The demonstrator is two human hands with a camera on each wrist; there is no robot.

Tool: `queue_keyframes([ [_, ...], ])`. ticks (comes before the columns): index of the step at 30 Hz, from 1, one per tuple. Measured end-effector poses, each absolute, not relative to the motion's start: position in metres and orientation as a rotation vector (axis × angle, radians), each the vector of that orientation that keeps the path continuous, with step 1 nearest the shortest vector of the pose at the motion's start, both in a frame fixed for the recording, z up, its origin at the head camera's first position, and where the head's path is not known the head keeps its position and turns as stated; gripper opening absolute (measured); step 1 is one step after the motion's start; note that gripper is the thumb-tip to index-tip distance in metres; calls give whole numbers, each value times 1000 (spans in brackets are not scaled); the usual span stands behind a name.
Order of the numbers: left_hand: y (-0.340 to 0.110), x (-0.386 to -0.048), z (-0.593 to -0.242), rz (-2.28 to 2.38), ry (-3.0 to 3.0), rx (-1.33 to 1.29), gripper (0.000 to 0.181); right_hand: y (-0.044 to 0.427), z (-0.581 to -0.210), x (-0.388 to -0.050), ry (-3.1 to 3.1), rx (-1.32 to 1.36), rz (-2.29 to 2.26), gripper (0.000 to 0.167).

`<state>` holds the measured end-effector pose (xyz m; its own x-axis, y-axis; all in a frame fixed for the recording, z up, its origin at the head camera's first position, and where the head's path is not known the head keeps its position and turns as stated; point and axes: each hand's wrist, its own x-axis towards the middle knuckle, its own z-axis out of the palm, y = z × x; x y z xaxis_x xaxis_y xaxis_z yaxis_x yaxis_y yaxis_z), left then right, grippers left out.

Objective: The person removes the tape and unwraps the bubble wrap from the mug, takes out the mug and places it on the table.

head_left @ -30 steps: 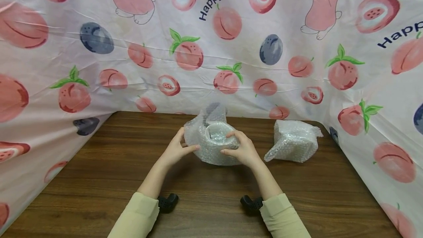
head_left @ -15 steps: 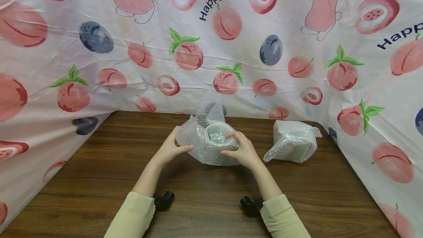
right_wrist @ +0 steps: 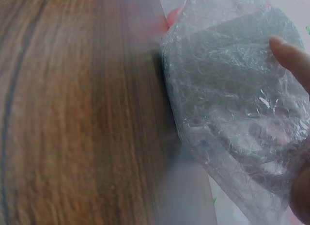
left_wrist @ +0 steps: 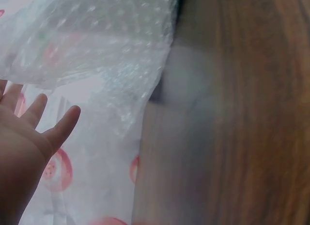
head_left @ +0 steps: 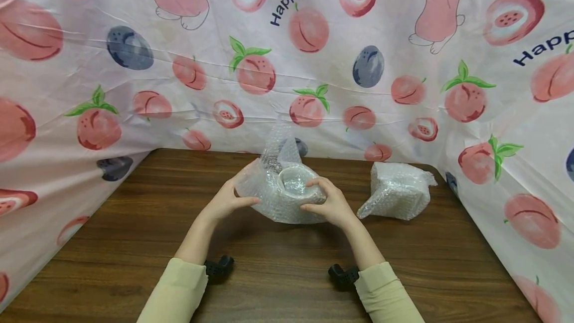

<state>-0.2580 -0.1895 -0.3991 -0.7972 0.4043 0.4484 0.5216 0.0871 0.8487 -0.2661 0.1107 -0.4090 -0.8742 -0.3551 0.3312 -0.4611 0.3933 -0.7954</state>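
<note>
A: What lay at the centre of the figure?

B: A pale, round-rimmed vessel point(head_left: 295, 184), sheathed in bubble wrap point(head_left: 289, 211). It stood near the middle of the table's width, towards the far edge, its mouth facing up and somewhat towards the viewer (whether its base touched the wood could not be told). One transparent flap rose behind the rim, and another fanned out at its left.

A: How was the right hand point(head_left: 334, 207) placed?

B: It gripped the vessel's near right side, a finger bent over the rim into the mouth and the thumb against the wrapped front.

A: And the left hand point(head_left: 225, 201)?

B: It was spread at the left flap, thumb in front and well apart from the fingers, which reached behind the film. The left wrist view showed several fingers straight and separated beside the plastic.

A: What lay farther out?

B: A second wrapped bundle point(head_left: 398, 192), well apart on the right, with a twisted tail pointing towards the viewer. Both stood over the dark wood-grained table point(head_left: 278, 283). Pale sleeves point(head_left: 177, 285) covered the forearms, and a black device point(head_left: 218, 267) showed at each cuff. Behind hung a cloth point(head_left: 334, 76) printed with peaches, blue fruit and the word "Happy".
</note>
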Motion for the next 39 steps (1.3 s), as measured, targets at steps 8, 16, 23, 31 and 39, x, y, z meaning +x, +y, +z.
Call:
queue_keyframes([
  [8,-201,-257,-397,-1839,-2142,-1032,40,112,-411,-269,-2527,762,1494,51],
  [16,-212,-256,-400,-1924,-2088,-928,26,112,-410,-269,-2525,772,1487,52],
  [23,-223,-254,-405,-1881,-2115,-839,52,113,-411,-268,-2523,767,1509,54],
  [31,-233,-257,-410,-2066,-2098,-792,77,113,-411,-268,-2529,770,1513,54],
  [39,-240,-254,-409,-2107,-2250,-671,82,115,-411,-268,-2524,785,1516,55],
])
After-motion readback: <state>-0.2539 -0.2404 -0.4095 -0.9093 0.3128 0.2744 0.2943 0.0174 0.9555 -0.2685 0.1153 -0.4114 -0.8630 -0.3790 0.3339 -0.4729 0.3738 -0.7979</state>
